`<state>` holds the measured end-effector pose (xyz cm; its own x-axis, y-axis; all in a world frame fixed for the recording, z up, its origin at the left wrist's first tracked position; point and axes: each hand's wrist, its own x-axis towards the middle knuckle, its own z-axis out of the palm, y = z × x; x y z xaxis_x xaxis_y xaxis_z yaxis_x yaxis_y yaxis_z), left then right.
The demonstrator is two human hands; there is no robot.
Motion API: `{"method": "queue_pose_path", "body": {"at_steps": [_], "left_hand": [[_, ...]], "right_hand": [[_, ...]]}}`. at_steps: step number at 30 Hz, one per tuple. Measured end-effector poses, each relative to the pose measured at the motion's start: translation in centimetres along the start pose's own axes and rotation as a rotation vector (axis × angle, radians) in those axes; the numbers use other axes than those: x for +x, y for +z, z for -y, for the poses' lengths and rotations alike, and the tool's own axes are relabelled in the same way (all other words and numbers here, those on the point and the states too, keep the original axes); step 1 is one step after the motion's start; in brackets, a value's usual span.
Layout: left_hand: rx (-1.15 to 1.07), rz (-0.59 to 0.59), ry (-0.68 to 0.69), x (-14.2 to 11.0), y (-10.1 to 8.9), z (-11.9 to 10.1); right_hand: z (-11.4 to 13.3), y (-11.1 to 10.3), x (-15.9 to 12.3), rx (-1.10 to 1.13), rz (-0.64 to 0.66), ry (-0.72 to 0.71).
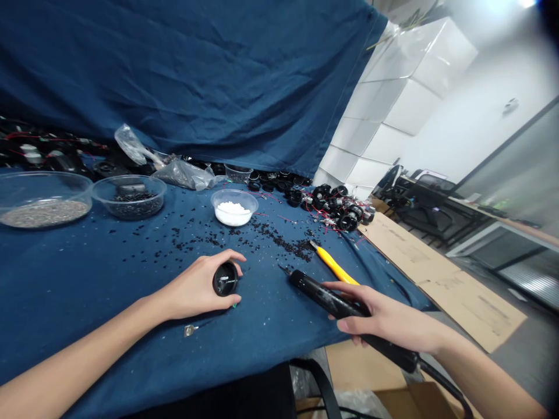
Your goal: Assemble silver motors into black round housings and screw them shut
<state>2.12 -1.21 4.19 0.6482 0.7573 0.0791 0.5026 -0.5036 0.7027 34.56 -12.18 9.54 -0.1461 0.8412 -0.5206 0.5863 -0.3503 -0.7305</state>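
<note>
My left hand is closed around a small round black plastic cup-shaped part, its open side facing me with something pale inside. In my right hand lies a black electric screwdriver with a cord at its rear. The bit points left toward the black part, some way apart from it. Just beyond the screwdriver rests a yellow-handled tool with a metal tip. A small metallic piece on a thin wire lies below my left hand on the blue cloth.
A clear bowl of white pieces stands ahead, among scattered black bits. Farther left are a bowl of dark screws and a wide bowl of silvery pieces. Black parts with red wires are heaped at right, near flat cardboard.
</note>
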Motion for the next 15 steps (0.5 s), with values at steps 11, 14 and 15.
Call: {"method": "queue_pose_path", "body": {"at_steps": [11, 14, 15], "left_hand": [[-0.028, -0.014, -0.003, 0.0, -0.1, -0.3], [-0.122, 0.014, -0.025, -0.1, -0.2, -0.7], [-0.164, 0.029, -0.034, -0.2, -0.2, -0.9]], "right_hand": [[0.2, 0.5, -0.3, -0.026, -0.014, -0.006], [0.3, 0.7, -0.6, -0.028, -0.024, 0.0], [0.4, 0.7, -0.8, -0.033, -0.027, 0.005]]}}
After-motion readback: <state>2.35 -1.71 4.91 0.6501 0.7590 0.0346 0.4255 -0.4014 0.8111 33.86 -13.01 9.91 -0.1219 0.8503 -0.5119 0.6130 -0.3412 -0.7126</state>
